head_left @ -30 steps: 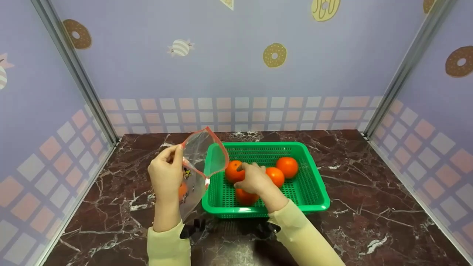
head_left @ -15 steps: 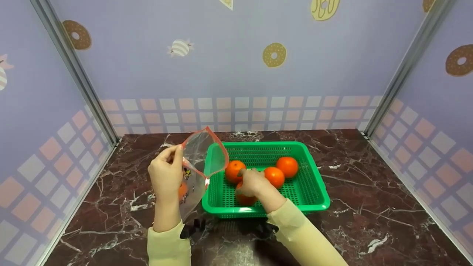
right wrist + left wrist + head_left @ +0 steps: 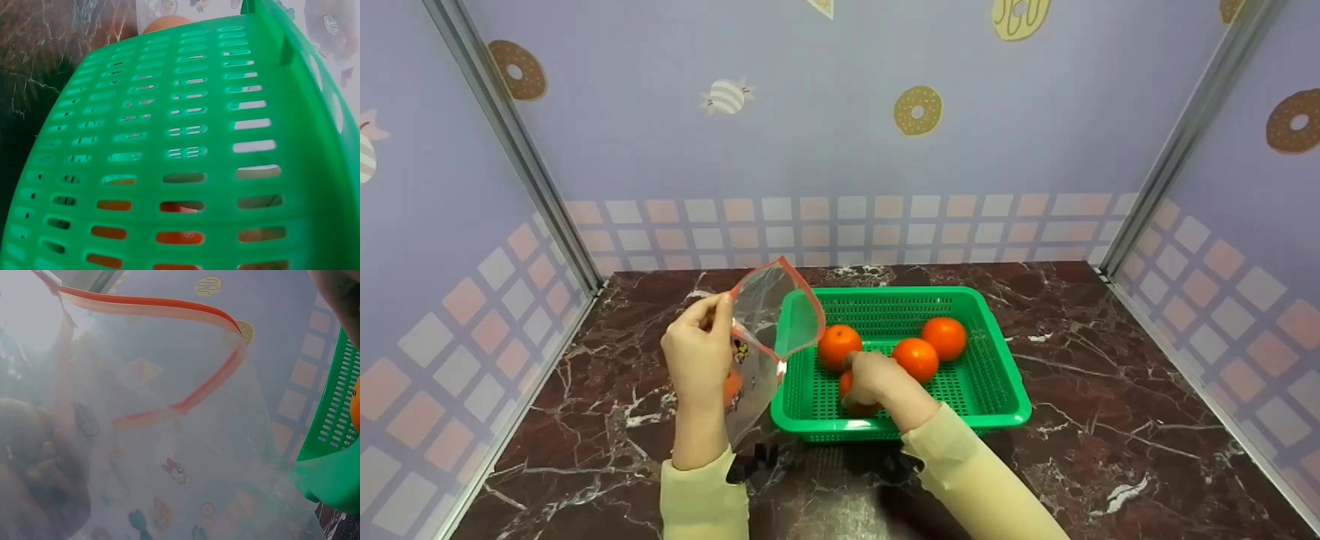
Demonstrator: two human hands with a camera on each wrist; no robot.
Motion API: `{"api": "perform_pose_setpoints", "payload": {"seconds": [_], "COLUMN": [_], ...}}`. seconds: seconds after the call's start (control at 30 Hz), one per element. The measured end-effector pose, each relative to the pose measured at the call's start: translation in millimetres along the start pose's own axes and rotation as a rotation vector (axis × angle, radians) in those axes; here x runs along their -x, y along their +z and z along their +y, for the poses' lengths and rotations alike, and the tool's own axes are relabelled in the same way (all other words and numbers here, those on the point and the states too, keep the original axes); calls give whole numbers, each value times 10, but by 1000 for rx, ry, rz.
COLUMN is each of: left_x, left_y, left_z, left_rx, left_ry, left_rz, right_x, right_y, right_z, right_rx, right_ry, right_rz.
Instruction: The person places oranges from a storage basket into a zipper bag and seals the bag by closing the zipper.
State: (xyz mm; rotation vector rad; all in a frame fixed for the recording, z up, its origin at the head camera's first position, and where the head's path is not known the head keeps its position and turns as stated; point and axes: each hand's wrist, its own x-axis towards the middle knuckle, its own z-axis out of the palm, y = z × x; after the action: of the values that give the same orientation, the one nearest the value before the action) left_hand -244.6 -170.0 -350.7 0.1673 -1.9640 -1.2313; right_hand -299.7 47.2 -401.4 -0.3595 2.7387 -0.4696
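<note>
My left hand [image 3: 701,356] pinches the red-edged mouth of a clear zip bag [image 3: 761,397], holding it upright and gaping left of the green basket [image 3: 900,426]. An orange [image 3: 731,388] shows inside the bag. In the basket, my right hand [image 3: 877,379] has its fingers curled round the nearest orange [image 3: 846,384], which it partly covers. Another orange [image 3: 838,346] lies just behind that hand, and two more, a middle orange [image 3: 915,360] and a far right orange [image 3: 943,339], touch each other. The basket wall [image 3: 315,169] hides the right hand's grip in the right wrist view.
A dark red marbled tabletop [image 3: 1110,390] lies under everything. Patterned lilac panels [image 3: 840,150] enclose the back and both sides. The basket's left rim stands close against the bag.
My right hand has lowered from above the oranges onto the nearest one, and its fingers have closed round it. The left hand and the bag have stayed in place.
</note>
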Motion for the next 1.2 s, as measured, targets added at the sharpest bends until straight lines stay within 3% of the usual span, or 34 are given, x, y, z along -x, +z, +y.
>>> {"api": "perform_pose_setpoints", "payload": {"seconds": [0.4,1.2], "left_x": [-8,-3], "left_y": [13,5], "left_z": [0,3], "left_rx": [-24,-17], "left_ry": [-1,-11], "left_rz": [5,-4], "right_x": [-16,11], "right_y": [-15,-63], "right_z": [6,4], "right_rx": [3,-138], "right_ry": [-4,-23], "right_rz": [-24,31]}}
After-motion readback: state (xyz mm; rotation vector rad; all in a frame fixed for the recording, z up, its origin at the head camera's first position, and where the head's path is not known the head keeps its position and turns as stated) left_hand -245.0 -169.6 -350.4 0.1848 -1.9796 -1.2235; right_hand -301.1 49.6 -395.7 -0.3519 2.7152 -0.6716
